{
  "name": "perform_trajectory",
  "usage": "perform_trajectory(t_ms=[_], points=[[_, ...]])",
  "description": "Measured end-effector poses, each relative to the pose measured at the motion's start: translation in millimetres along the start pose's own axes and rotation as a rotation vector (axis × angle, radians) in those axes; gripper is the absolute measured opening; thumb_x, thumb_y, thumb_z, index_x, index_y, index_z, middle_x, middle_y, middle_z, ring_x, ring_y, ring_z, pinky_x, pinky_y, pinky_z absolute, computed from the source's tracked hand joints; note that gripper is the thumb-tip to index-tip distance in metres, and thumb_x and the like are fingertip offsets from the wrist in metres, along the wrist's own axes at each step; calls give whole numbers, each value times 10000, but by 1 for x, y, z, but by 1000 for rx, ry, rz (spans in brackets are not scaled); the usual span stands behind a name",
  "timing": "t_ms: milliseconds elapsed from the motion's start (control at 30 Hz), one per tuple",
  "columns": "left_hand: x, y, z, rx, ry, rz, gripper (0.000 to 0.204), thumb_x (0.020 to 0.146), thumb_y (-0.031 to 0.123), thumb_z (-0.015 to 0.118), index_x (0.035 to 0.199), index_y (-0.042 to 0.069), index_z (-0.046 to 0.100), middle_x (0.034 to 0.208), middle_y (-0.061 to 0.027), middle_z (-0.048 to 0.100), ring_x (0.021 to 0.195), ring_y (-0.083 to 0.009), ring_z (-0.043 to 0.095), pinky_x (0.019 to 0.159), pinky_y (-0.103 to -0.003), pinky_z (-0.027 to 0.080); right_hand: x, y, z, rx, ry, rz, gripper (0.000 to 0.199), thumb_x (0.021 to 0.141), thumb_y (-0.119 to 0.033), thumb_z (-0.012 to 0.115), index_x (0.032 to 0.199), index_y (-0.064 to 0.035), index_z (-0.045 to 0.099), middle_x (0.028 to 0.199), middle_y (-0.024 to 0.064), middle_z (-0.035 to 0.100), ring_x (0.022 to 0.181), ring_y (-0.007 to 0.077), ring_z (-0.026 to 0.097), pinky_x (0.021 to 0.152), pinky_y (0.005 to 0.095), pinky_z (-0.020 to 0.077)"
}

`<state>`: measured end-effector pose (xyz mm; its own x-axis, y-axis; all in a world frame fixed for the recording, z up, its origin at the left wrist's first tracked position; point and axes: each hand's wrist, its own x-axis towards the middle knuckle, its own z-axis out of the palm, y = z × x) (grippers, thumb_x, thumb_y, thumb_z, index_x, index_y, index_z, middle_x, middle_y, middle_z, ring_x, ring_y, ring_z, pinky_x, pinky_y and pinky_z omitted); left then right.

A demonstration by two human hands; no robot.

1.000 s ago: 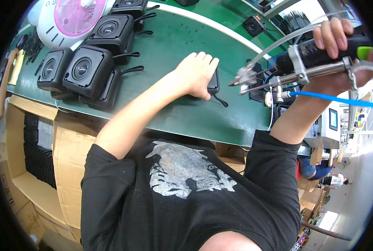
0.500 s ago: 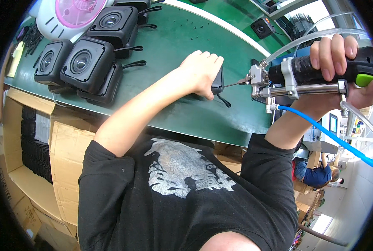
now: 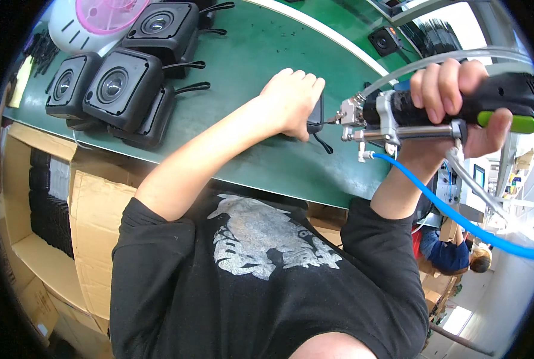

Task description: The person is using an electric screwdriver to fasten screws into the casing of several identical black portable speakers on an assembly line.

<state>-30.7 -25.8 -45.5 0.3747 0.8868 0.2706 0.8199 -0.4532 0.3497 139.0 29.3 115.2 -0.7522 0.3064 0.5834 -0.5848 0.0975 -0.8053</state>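
My left hand point(image 3: 291, 103) is wrapped over a small black speaker point(image 3: 319, 113) on the green bench and hides most of it. A short wrist strap point(image 3: 322, 142) sticks out from the speaker's near end. My right hand point(image 3: 449, 93) grips an electric screwdriver point(image 3: 401, 107) held sideways, its fingers around the black body. A metal head with a clear tube and a blue air hose point(image 3: 440, 179) is fitted to the screwdriver. The tip meets the speaker's right end beside the strap; whether a screw is there I cannot tell.
Several black speakers point(image 3: 112, 84) with straps are stacked at the left of the bench, beside a pink and white round device point(image 3: 108, 15). Small dark bits lie on the far bench surface point(image 3: 267, 42). Open cardboard boxes point(image 3: 96, 221) stand below left. Another speaker point(image 3: 385, 40) sits far right; a co-worker point(image 3: 449, 254) is beyond.
My right hand has moved the screwdriver left, bringing its tip up against the speaker and the metal head closer to it. My left hand still holds the speaker in about the same place.
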Motion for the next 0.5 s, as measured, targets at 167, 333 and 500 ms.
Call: perform_trajectory(t_ms=[167,333,500], points=[[4,0,-1,-10,-12,30,894,531,333,829,1255,-46,467,1076,-180,590,1028,-323,567,906,-400,442,18,-12,16,-40,-44,58,550,909,-545,533,1031,-9,516,782,61,520,623,154,498,621,327,387],[-2,8,2,-66,138,119,937,614,461,809,1284,-80,440,1165,-214,563,1122,-345,530,1019,-428,395,44,-72,11,-109,57,16,571,822,-555,636,1005,-27,514,755,24,498,617,133,496,622,323,376],[-37,-14,-11,-298,133,-20,974,671,510,799,1323,-91,398,1287,-232,508,1222,-365,479,1067,-418,390,51,-66,-2,-117,89,-84,572,816,-558,632,1002,-29,521,761,30,508,621,138,507,632,322,386]])
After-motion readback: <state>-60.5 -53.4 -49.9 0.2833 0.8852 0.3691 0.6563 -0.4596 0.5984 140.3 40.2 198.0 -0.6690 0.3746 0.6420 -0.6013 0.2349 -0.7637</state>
